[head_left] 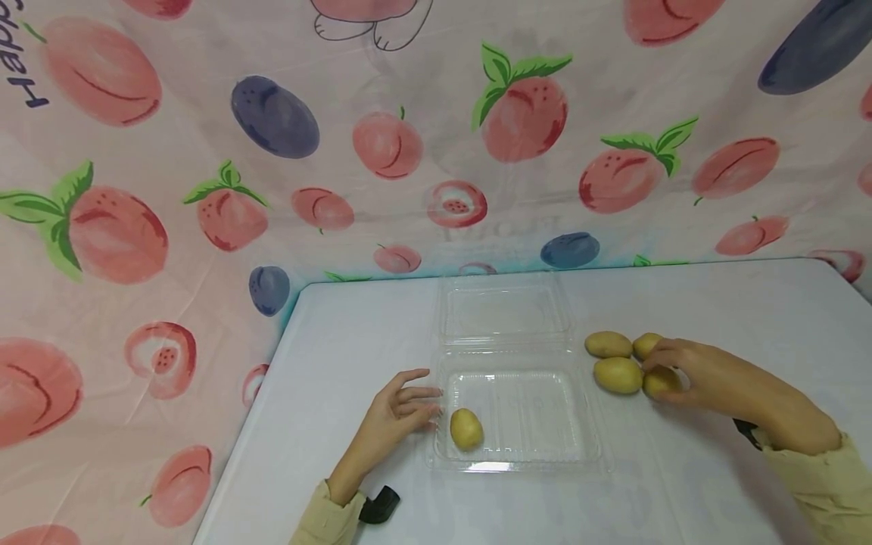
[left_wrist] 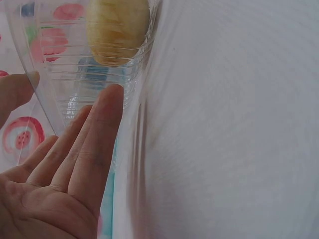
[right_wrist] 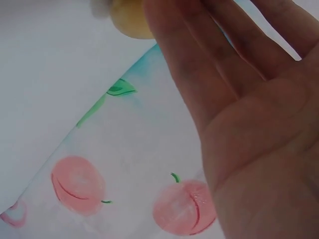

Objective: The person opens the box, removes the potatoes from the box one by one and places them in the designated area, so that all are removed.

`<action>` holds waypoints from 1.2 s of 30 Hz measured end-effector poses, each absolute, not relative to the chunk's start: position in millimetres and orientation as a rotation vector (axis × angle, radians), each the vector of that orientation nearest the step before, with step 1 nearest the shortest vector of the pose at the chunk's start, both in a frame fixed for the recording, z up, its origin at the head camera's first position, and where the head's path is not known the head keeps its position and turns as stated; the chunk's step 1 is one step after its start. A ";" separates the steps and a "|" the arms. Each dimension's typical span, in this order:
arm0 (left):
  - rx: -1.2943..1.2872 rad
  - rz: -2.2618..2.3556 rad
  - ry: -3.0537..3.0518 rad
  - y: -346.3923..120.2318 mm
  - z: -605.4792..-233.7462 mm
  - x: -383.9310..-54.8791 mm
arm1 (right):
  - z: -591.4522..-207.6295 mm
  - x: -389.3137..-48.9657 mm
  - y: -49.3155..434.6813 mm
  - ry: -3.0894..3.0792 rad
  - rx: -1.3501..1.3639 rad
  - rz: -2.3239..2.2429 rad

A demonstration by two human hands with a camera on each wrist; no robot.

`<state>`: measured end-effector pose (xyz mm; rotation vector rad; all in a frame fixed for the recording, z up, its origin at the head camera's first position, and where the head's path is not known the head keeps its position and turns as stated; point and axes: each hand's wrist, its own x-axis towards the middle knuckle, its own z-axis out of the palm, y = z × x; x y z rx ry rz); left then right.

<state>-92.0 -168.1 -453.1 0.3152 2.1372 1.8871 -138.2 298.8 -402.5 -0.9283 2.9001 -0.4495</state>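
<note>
A clear plastic clamshell box (head_left: pixel 524 412) lies unfolded on the table, its lid (head_left: pixel 504 310) laid back on the far side. One yellow potato (head_left: pixel 466 429) sits in the tray's near left corner. Beside the tray's left wall is my left hand (head_left: pixel 395 416), fingers extended and holding nothing; in the left wrist view its fingertips (left_wrist: pixel 112 94) are close to the ribbed wall. To the right of the box, my right hand (head_left: pixel 708 375) has its thumb and fingers around the near right potato (head_left: pixel 659 384) of a small cluster. Its palm fills much of the right wrist view.
Two potatoes stand left of the right hand, a near one (head_left: pixel 618 375) and a far one (head_left: pixel 608 344); another potato (head_left: pixel 646 346) is partly behind the fingers. A white cloth covers the table (head_left: pixel 354 333). Fruit-printed fabric (head_left: pixel 409 189) hangs behind and at the left.
</note>
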 end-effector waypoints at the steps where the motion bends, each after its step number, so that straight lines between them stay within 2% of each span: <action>1: 0.315 1.888 2.136 -168.2 -453.1 -91.9 | -401.4 -138.4 298.1 2.899 -0.926 -0.442; 6: 0.308 1.888 2.135 -168.2 -452.8 -91.8 | -396.6 -138.8 295.3 2.915 -0.940 -0.411; 16: 0.308 1.895 2.126 -167.7 -451.9 -91.5 | -393.5 -141.1 288.6 2.976 -1.257 -0.520; 31: 0.323 1.897 2.126 -167.8 -452.9 -91.8 | -373.1 -135.7 255.9 2.949 -1.104 -0.428; 36: 0.315 1.897 2.126 -167.5 -452.1 -90.7 | -367.7 -136.5 243.8 2.922 -1.161 -0.428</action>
